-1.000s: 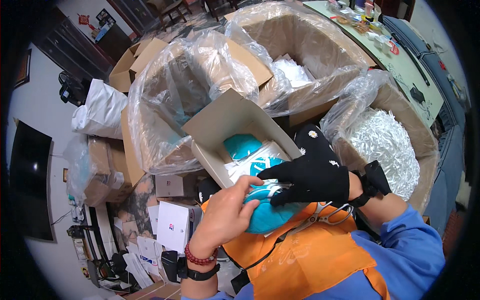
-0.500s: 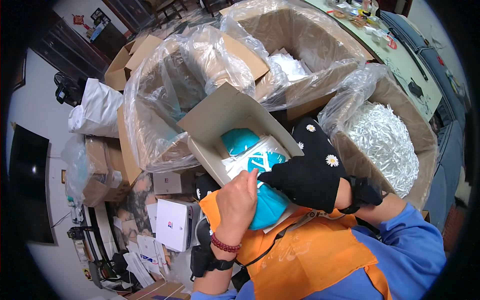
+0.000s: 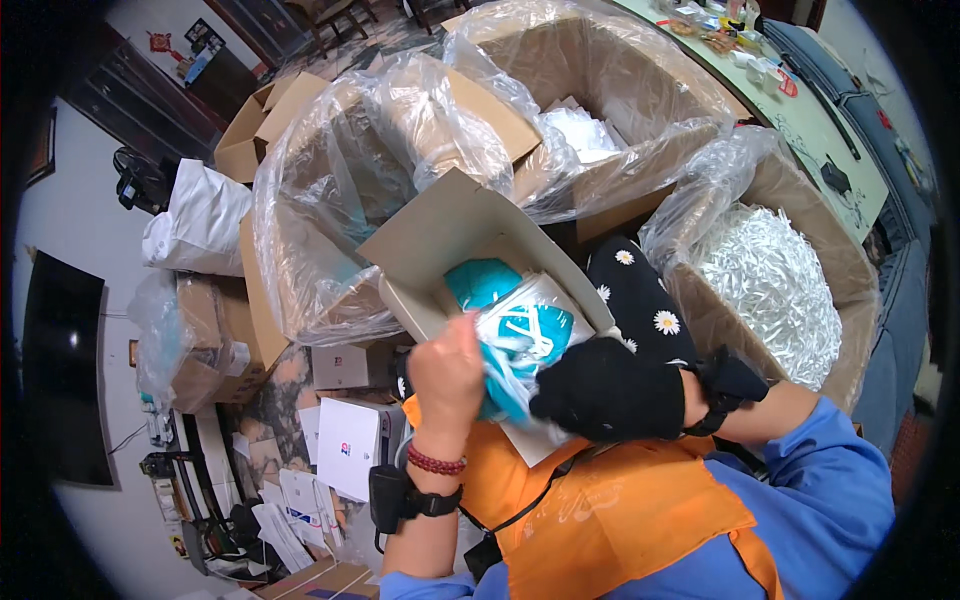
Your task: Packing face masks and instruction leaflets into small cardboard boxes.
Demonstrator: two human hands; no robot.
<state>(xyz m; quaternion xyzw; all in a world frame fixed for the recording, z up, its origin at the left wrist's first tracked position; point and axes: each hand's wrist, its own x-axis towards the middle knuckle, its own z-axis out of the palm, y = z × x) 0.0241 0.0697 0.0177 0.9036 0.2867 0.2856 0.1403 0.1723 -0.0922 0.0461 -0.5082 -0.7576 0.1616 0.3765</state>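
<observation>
An open cardboard box (image 3: 430, 225), pale inside, rests on my lap, tilted toward me. Inside lie a teal cup-shaped face mask (image 3: 482, 284) and another teal mask with white straps (image 3: 535, 325) under clear plastic. At the box's near end a further teal face mask (image 3: 505, 388) is smeared by motion. My left hand (image 3: 448, 375), bare and fisted, grips that mask's left side. On its other side is my right hand (image 3: 610, 395) in a black glove, fingers curled close to the mask; what they hold is hidden.
Large cartons lined with clear plastic stand ahead: one at left (image 3: 330, 190), one behind (image 3: 600, 60) with white pieces. A carton of white strips (image 3: 770, 290) is at right. White boxes (image 3: 350, 447) lie at lower left. A table (image 3: 815, 150) stands far right.
My left hand has moved left and slightly up, pulling away from the right hand. The gloved hand has dropped a little toward me. The near mask has shifted up and left between them.
</observation>
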